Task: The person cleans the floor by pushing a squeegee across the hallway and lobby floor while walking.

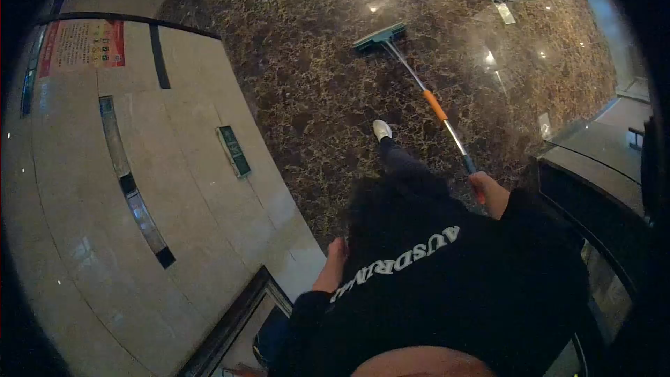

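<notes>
My right hand (486, 190) is closed round the lower end of a long pole (454, 137) with an orange middle section and a red tip. The pole slants up and left to a wide green squeegee head (379, 37), which rests on the brown marbled floor (314, 84). Down at my left side is my left hand (338, 251), beside my black top; its fingers are mostly hidden, and nothing is seen in it.
A pale tiled wall (188, 160) runs along the left, with a green sign (234, 151), a red notice (87, 45) and a dark-framed doorway (234, 321). Dark-edged fixtures (586, 195) stand at the right. My white shoe (382, 129) is on the floor.
</notes>
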`<state>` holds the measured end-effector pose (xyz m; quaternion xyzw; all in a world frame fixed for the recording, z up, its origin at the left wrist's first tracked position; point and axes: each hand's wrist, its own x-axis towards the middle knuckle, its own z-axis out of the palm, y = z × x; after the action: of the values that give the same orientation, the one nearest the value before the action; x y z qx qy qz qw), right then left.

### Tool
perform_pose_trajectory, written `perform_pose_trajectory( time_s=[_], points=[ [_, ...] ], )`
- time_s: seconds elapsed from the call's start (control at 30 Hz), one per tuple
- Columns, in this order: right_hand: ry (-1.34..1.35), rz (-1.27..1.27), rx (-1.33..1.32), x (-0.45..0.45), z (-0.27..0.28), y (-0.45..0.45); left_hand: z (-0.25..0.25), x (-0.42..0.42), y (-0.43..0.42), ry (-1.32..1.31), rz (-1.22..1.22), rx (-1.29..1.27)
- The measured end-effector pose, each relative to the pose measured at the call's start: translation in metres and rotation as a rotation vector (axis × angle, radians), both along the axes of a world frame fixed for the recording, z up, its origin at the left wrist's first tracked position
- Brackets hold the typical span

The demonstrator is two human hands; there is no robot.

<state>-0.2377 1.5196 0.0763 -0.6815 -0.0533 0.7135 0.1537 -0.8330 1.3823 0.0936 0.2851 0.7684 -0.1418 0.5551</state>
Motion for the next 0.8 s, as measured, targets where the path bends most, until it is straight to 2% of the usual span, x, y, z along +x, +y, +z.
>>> perform_pose_trajectory(
  time_s=[0.03,0.13,0.2,0.27,0.3,0.33,0.37,0.4,0.47,0.53,0.63,0.67,0.73,0.8],
  points=[
    [-0.072,-0.015,0.058,-0.017,0.012,-0.002,-0.035,-0.027,-0.052,0.099,-0.610,0.320],
    [-0.253,0.145,-0.008,-0.074,0.066,0.013,-0.029,-0.036,-0.036,0.055,-0.391,0.155],
    [-0.295,0.191,-0.035,-0.093,0.068,0.007,-0.023,-0.040,0.010,0.039,-0.290,0.158],
    [-0.295,0.112,0.039,-0.103,0.061,-0.016,-0.012,-0.027,0.066,-0.037,-0.009,0.176],
    [-0.300,0.191,0.071,-0.105,0.055,-0.026,-0.025,-0.025,0.081,-0.199,0.436,0.240],
    [-0.306,0.272,0.101,-0.109,0.046,-0.039,-0.044,-0.033,0.098,-0.231,0.340,0.321],
    [-0.325,0.251,0.155,-0.118,0.037,-0.054,-0.018,-0.019,0.129,-0.173,-0.307,0.325],
    [-0.347,0.234,0.211,-0.129,0.027,-0.066,-0.018,-0.016,0.143,-0.223,-0.168,0.385],
    [-0.204,0.146,0.241,-0.152,-0.013,-0.094,-0.019,-0.009,0.170,-0.340,0.104,0.509],
    [-0.207,0.113,0.175,-0.195,0.059,-0.104,-0.053,-0.021,0.188,-0.407,0.017,0.608],
    [-0.343,0.138,0.225,-0.219,0.056,-0.158,0.004,0.009,0.161,-0.449,0.307,0.654],
    [-0.371,0.124,0.176,-0.225,0.057,-0.176,-0.002,0.009,0.142,-0.454,0.289,0.677],
    [-0.348,0.133,0.163,-0.225,0.047,-0.231,-0.038,-0.007,0.090,-0.442,-0.098,0.717],
    [-0.350,0.125,0.152,-0.213,0.043,-0.274,-0.051,-0.004,0.016,-0.423,0.022,0.428]
  ],
)
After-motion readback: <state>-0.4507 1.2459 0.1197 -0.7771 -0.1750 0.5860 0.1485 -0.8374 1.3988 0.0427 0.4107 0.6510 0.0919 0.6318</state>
